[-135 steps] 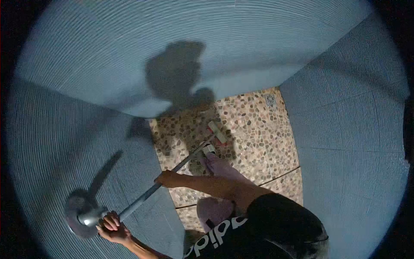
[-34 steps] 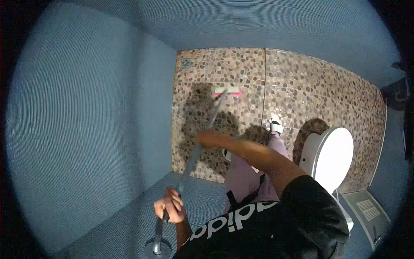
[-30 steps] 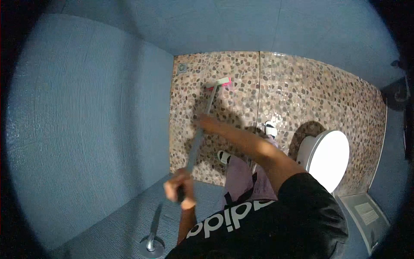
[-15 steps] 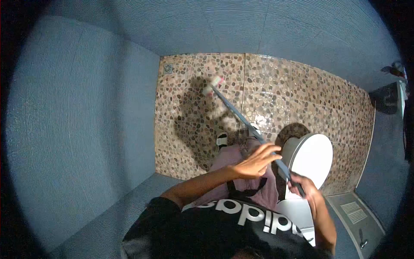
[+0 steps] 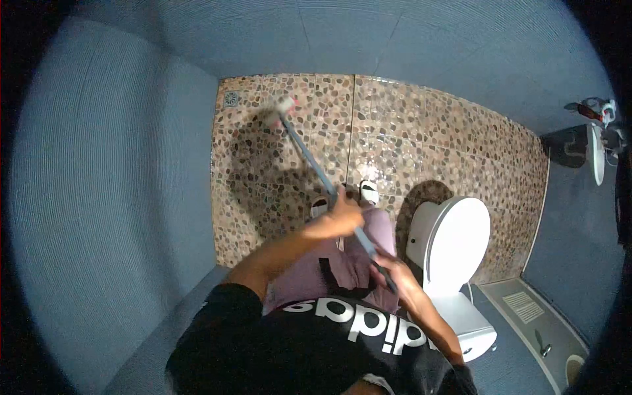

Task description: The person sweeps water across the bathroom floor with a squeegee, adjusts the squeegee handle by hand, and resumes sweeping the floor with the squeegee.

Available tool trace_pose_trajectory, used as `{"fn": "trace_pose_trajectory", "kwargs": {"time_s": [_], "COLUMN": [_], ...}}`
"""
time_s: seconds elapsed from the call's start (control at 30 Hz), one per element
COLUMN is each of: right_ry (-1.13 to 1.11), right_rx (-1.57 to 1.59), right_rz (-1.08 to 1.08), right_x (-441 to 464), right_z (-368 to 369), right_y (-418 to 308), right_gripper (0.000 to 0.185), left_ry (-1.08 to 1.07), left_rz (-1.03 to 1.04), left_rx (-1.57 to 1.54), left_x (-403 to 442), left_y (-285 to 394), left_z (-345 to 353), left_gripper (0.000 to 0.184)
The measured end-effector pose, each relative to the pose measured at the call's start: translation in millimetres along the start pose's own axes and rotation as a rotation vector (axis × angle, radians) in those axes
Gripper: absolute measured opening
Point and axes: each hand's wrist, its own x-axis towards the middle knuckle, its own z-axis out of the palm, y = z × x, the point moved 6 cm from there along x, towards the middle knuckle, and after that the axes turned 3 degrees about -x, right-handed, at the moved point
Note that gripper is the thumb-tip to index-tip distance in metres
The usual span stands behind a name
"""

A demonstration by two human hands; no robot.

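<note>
I hold a long-handled floor brush (image 5: 309,158) slanting across the pebble-patterned floor. Its head (image 5: 284,108), white and pink and slightly blurred, rests at the upper left, near the round drain. My left hand (image 5: 343,216) is wrapped around the middle of the grey handle. Lower down, my right hand (image 5: 394,271) grips the dark end of the handle, close to my waist. Both hands are in front of my legs, and my white-strapped sandals (image 5: 368,192) stand just beyond them.
A white toilet (image 5: 459,243) with its lid down stands to my right. The floor drain (image 5: 230,99) lies in the far left corner. Blue walls (image 5: 125,184) enclose the floor. A sink (image 5: 594,155) is mounted at the far right, and a grey ledge (image 5: 526,309) runs behind the toilet.
The brush head has moved left and away toward the drain. My left hand, open against the handle before, is now closed around it. Both hands have shifted left, and the view has turned slightly.
</note>
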Motion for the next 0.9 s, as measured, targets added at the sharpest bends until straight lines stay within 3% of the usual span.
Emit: {"fn": "trace_pose_trajectory", "kwargs": {"time_s": [0.07,0.13,0.17,0.23,0.3,0.33,0.4,0.43,0.47,0.53,0.6,0.63,0.7,0.83,0.9], "right_ry": [0.011,-0.002,0.005,0.046,0.054,0.026,-0.176,-0.179,-0.179,-0.12,-0.032,0.024,0.113,0.178,0.102], "right_rx": [0.233,0.338,0.251,-0.058,-0.204,-0.128,-0.233,-0.347,-0.458,-0.44,-0.437,-0.39,-0.307,-0.15,-0.15], "right_rz": [0.194,0.229,0.219,0.105,0.094,0.19,-0.022,-0.084,-0.139,-0.07,0.056,0.128,0.24,0.236,0.267], "right_x": [-51.2,-91.7,-91.5,-53.3,-9.2,4.2,58.5,58.5,51.3,-21.7,-100.9,-137.3,-192.4,-202.3,-177.4], "right_z": [-38.0,-57.4,-72.3,-100.1,-94.1,-85.1,-99.0,-121.5,-150.2,-210.2,-267.5,-292.9,-337.9,-377.6,-376.8], "right_y": [14.6,8.5,10.9,4.3,-34.8,-56.1,-84.2,-103.2,-117.6,-161.0,-196.7,-204.3,-206.1,-216.9,-233.2], "right_gripper": [0.045,0.047,0.045,0.043,0.042,0.043,0.044,0.043,0.043,0.041,0.044,0.048,0.053,0.053,0.053], "left_ry": [-0.176,0.057,0.056,0.529,0.36,0.376,0.4,0.287,0.169,-0.091,-0.128,-0.011,-0.13,-0.08,-0.019], "left_rz": [0.092,0.255,0.256,0.368,0.125,0.114,0.1,0.143,0.185,0.071,0.06,0.245,0.45,0.553,0.469], "left_rx": [-0.091,-0.199,-0.197,-0.336,-0.017,-0.109,-0.185,-0.118,-0.06,-0.115,-0.352,-0.477,-0.446,-0.474,-0.649], "left_x": [20.0,28.8,36.2,50.6,72.1,72.0,112.9,133.1,144.0,205.8,265.8,277.6,312.2,353.1,372.3], "left_y": [69.3,121.9,118.9,87.9,33.0,0.8,-28.2,-21.5,-5.1,74.7,160.1,205.3,275.1,299.4,274.3], "left_z": [0.2,-13.9,1.7,14.4,5.5,-5.7,-42.1,-56.9,-67.1,-107.5,-110.7,-137.3,-137.6,-150.1,-148.7], "left_gripper": [0.019,0.015,0.015,0.014,0.018,0.02,0.022,0.023,0.024,0.015,0.012,0.012,0.01,0.009,0.007]}}
